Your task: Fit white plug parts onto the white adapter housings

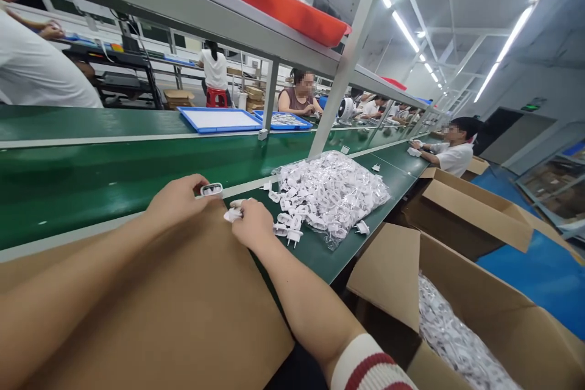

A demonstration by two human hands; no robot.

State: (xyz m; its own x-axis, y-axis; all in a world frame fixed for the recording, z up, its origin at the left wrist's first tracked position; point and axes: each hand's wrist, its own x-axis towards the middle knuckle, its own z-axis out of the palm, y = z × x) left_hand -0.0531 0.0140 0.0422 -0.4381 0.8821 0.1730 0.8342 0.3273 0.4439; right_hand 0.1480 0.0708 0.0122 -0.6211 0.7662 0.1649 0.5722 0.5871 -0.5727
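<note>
My left hand (176,200) is closed on a white oval plastic shell (212,190), whose open end faces up and shows darker parts inside. Close beside it, my right hand (254,223) pinches a small white plastic plug piece (233,214); the fingers partly cover it. A brown cardboard flap (183,311) lies under both forearms. Just right of my right hand, loose white two-pin plug pieces (292,235) lie on the green table (338,262). They spill from a clear plastic bag (338,192) heaped with the same pieces.
A metal shelf frame (326,109) with a red tray (274,3) rises beyond the bag. Blue trays (219,119) sit past the green conveyor belt (91,177). Open cardboard boxes (475,292) stand at the right. Co-workers (452,149) sit along the line.
</note>
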